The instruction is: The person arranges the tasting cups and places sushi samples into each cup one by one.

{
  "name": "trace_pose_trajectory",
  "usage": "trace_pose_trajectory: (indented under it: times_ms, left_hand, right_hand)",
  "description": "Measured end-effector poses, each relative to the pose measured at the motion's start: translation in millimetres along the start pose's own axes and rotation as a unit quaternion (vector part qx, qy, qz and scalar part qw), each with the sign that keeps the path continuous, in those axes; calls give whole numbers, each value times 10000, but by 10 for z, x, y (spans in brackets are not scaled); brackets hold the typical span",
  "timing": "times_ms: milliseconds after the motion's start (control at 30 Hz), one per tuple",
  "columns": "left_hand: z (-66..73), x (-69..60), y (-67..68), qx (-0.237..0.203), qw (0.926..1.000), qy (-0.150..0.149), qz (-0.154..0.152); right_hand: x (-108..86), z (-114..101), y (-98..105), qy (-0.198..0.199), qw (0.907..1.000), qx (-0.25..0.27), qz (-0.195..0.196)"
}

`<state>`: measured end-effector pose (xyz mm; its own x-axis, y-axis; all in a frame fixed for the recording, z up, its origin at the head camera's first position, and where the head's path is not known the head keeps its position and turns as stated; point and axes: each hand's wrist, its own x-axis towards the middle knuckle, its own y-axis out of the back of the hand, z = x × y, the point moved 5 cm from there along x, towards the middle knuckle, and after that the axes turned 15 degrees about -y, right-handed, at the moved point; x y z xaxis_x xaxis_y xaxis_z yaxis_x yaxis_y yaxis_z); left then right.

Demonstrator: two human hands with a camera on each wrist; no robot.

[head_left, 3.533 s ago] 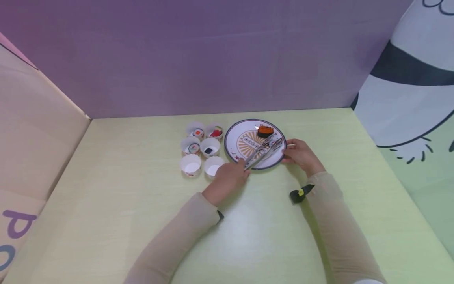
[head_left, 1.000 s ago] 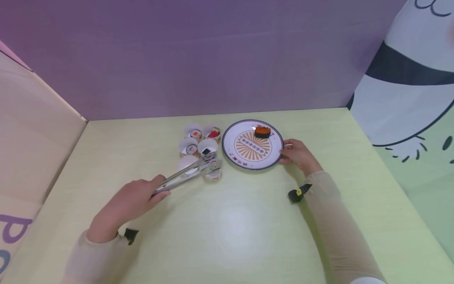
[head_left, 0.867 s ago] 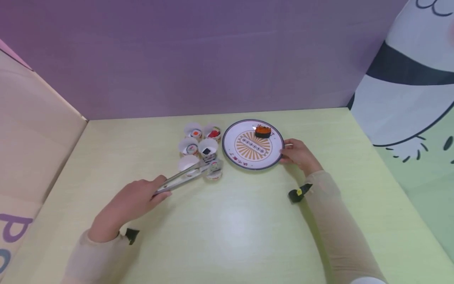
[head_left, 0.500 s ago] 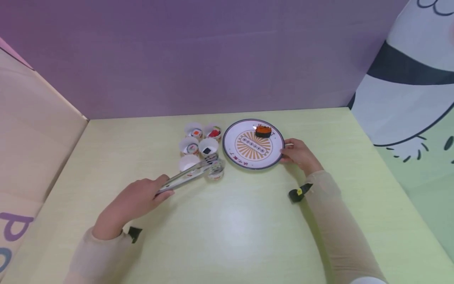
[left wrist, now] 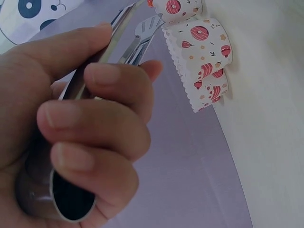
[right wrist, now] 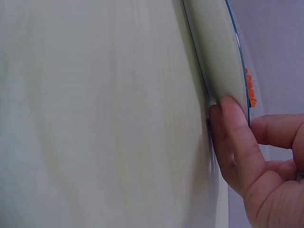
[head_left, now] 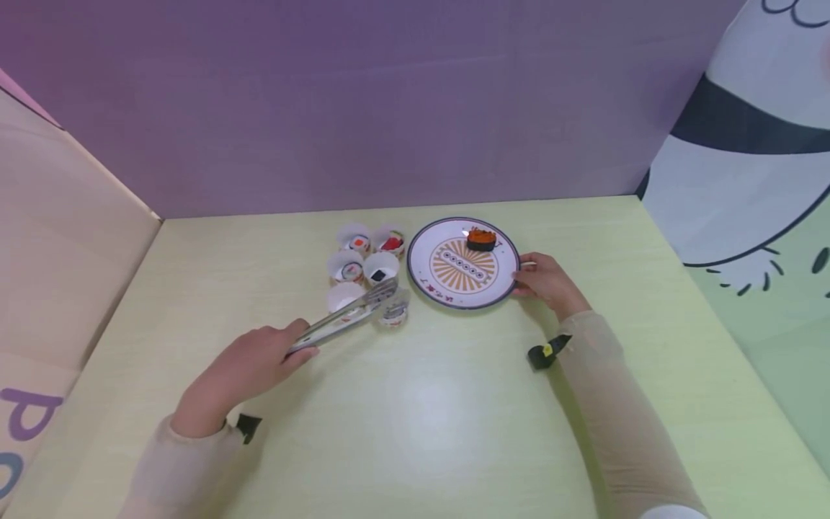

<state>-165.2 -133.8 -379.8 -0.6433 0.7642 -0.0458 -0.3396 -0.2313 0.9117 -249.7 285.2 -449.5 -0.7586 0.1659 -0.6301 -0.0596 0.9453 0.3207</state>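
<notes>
My left hand [head_left: 253,367] grips metal tongs [head_left: 337,322], also seen running through the curled fingers of my left hand [left wrist: 95,118] in the left wrist view. The tongs' arms stand apart, with the tips at the front right paper cup [head_left: 393,317]. A small patterned shape shows there, too blurred to identify. My right hand [head_left: 550,285] holds the right rim of the round white plate [head_left: 424,252]. In the right wrist view, fingers [right wrist: 240,137] lie against the plate's underside. A piece of toy-like sushi [head_left: 481,241] with an orange top and black wrap sits on the plate.
Several paper cups stand in two columns left of the plate. Sushi-like pieces lie in the back cups [head_left: 354,234] and middle cups [head_left: 381,263]; the front left cup [head_left: 344,294] is partly behind the tongs. A purple panel [head_left: 415,108] rises at the table's back edge.
My left hand has carried the tongs left from the plate to the front right cup. Over the last half second the tongs' arms have spread apart. My right hand stays on the plate.
</notes>
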Motion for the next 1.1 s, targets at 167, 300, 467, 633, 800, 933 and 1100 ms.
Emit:
trace_pose_trajectory:
  times_ms: [167,300,467,633,800,933,1100]
  left_hand:
    - [-5,-8,-13,-41,10000,66,2]
    - [1,-10,-5,-53,9999,98,13]
    - [-1,-6,4,-15,10000,84,18]
    - [-1,3,22,-60,9999,-49,96]
    - [6,37,37,-9,9996,-104,281]
    - [26,96,49,254,9983,-69,522]
    - [50,204,59,478,9958,45,783]
  right_hand:
    - [-4,-2,-3,-6,10000,-15,-11]
    - [-14,-9,-9,-65,10000,-47,24]
    - [-29,-17,-19,31,10000,55,-59]
    - [-34,-13,-16,160,9996,163,-148]
    - [-36,-11,-9,168,9997,146,-123]
    - [-45,-20,-15,145,9997,150,-128]
    - [-46,-25,-16,106,9999,65,-77]
